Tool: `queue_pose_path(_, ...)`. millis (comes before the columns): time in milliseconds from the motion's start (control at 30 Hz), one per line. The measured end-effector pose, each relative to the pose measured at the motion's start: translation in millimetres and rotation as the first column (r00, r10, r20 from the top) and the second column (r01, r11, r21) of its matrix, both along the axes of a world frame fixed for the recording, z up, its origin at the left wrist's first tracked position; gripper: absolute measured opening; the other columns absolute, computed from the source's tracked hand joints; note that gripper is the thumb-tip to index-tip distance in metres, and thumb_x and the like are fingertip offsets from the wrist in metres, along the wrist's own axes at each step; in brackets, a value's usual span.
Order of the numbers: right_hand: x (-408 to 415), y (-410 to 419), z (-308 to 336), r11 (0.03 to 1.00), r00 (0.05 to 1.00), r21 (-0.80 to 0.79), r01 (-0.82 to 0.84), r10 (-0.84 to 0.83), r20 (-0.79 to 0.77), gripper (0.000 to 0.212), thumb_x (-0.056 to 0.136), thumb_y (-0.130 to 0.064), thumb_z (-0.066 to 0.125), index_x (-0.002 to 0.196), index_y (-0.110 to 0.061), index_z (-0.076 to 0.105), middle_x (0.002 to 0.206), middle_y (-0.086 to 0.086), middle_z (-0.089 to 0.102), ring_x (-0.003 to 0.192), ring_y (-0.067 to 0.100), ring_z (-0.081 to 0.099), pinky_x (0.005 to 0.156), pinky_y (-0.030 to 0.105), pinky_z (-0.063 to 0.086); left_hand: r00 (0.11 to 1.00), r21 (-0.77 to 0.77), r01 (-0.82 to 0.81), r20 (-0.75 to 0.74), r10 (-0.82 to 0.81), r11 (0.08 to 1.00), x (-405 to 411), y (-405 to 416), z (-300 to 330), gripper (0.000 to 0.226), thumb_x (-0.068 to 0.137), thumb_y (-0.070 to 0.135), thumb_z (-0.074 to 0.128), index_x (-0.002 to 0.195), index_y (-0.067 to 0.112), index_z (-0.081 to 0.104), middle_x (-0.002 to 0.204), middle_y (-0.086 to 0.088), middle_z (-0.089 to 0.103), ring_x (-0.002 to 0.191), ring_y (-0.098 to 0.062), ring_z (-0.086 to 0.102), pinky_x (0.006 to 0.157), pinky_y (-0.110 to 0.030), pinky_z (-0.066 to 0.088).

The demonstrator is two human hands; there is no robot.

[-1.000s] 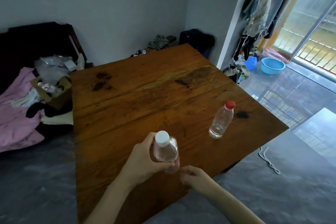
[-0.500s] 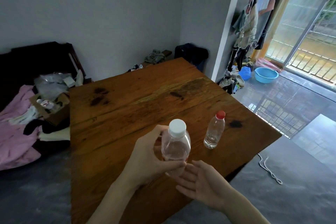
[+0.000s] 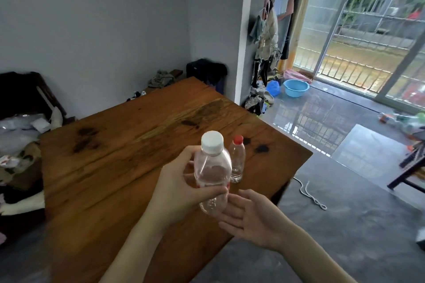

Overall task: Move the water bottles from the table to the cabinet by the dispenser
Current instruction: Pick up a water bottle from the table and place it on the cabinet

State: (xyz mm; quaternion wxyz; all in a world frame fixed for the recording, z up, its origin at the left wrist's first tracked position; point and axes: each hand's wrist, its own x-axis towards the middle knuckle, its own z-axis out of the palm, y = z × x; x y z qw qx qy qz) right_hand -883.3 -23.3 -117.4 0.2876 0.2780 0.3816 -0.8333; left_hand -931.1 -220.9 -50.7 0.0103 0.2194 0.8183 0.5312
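Note:
My left hand [image 3: 181, 186] grips a clear water bottle with a white cap [image 3: 212, 167] around its middle and holds it upright above the wooden table [image 3: 115, 167]. My right hand [image 3: 250, 216] is open, palm up, with its fingertips just under the bottle's base. A second clear bottle with a red cap [image 3: 236, 161] stands on the table right behind the held one, near the table's right edge. No cabinet or dispenser is in view.
A dark sofa [image 3: 25, 103] piled with clothes and a box lies left of the table. On the right are grey floor, a white rope [image 3: 310, 197], a dark chair [image 3: 411, 167], a blue basin [image 3: 295, 88] and a sliding glass door [image 3: 368, 30].
My left hand has lifted the white-capped bottle off the table and higher. My right hand has opened palm up beneath it. The view has tilted upward toward the door.

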Motion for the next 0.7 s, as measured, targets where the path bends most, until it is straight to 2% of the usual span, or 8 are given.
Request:
queue_pose_path(133, 13.3, 23.7, 8.2, 0.99, 0.989, -0.003, 0.144, -0.144, -0.025, 0.048, 0.094, -0.029, 0.049, 0.13, 0.001, 0.058, 0.129, 0.022, 0.064, 0.126, 0.038, 0.056, 0.107, 0.045, 0.043, 0.995, 0.037, 0.103, 0.007, -0.103, 0.994, -10.4, 28.5, 10.5, 0.067, 0.062, 0.033, 0.091, 0.119, 0.045, 0.058, 0.112, 0.022, 0.071, 0.106, -0.004, 0.069, 0.086, -0.026, 0.058)
queue_pose_path(200, 21.5, 33.0, 13.8, 0.975, 0.975, -0.007, 0.22, -0.22, -0.041, 0.049, 0.092, -0.029, 0.052, 0.13, 0.002, 0.057, 0.128, 0.023, 0.064, 0.119, 0.04, 0.06, 0.105, 0.046, 0.044, 0.986, 0.059, 0.166, 0.01, -0.167, 0.984, -17.3, 41.4, 17.1, 0.067, 0.064, 0.03, 0.091, 0.122, 0.038, 0.059, 0.112, 0.02, 0.072, 0.105, -0.002, 0.069, 0.089, -0.026, 0.057)
queue_pose_path(300, 37.6, 41.3, 21.4, 0.933, 0.931, -0.019, 0.36, -0.361, -0.054, 0.049, 0.092, -0.029, 0.054, 0.13, 0.002, 0.056, 0.129, 0.025, 0.063, 0.113, 0.04, 0.062, 0.092, 0.045, 0.055, 0.958, 0.06, 0.288, -0.009, -0.288, 0.956, -26.0, 63.6, 25.8, 0.065, 0.065, 0.024, 0.092, 0.122, 0.031, 0.061, 0.108, 0.019, 0.072, 0.103, -0.002, 0.069, 0.083, -0.019, 0.056)
queue_pose_path(400, 63.4, 46.5, 20.1, 0.861, 0.86, -0.043, 0.506, -0.508, -0.057, 0.051, 0.09, -0.028, 0.057, 0.129, 0.005, 0.058, 0.135, 0.026, 0.059, 0.116, 0.042, 0.058, 0.093, 0.047, 0.054, 0.911, 0.052, 0.412, -0.02, -0.412, 0.91, -21.9, 91.4, 26.6, 0.065, 0.063, 0.031, 0.093, 0.119, 0.035, 0.062, 0.106, 0.02, 0.074, 0.1, 0.001, 0.069, 0.079, -0.011, 0.053)
queue_pose_path(500, 97.6, 46.7, 19.0, 0.784, 0.782, -0.022, 0.62, -0.62, -0.053, 0.04, 0.088, -0.025, 0.058, 0.107, 0.008, 0.07, 0.12, 0.027, 0.066, 0.104, 0.042, 0.065, 0.094, 0.049, 0.052, 0.839, 0.013, 0.544, -0.033, -0.543, 0.839, -3.4, 119.5, 27.6, 0.068, 0.057, 0.047, 0.091, 0.118, 0.039, 0.062, 0.103, 0.019, 0.074, 0.096, 0.006, 0.069, 0.076, -0.009, 0.053)
queue_pose_path(600, 138.0, 47.5, 22.2, 0.68, 0.678, -0.027, 0.733, -0.733, -0.05, 0.035, 0.088, -0.023, 0.056, 0.087, 0.007, 0.075, 0.107, 0.025, 0.07, 0.095, 0.041, 0.068, 0.101, 0.049, 0.046, 0.734, -0.009, 0.679, -0.019, -0.679, 0.734, 18.7, 151.6, 36.6, 0.062, 0.062, 0.04, 0.094, 0.114, 0.037, 0.062, 0.1, 0.019, 0.073, 0.092, 0.012, 0.066, 0.071, -0.004, 0.05)
queue_pose_path(700, 184.6, 48.8, 29.5, 0.533, 0.53, -0.032, 0.846, -0.845, -0.073, 0.033, 0.087, -0.023, 0.057, 0.087, 0.005, 0.075, 0.101, 0.024, 0.071, 0.091, 0.04, 0.069, 0.096, 0.048, 0.05, 0.609, 0.011, 0.793, -0.019, -0.793, 0.609, 48.4, 186.8, 49.4, 0.059, 0.065, 0.038, 0.094, 0.114, 0.036, 0.062, 0.1, 0.02, 0.074, 0.09, 0.009, 0.069, 0.068, -0.006, 0.052)
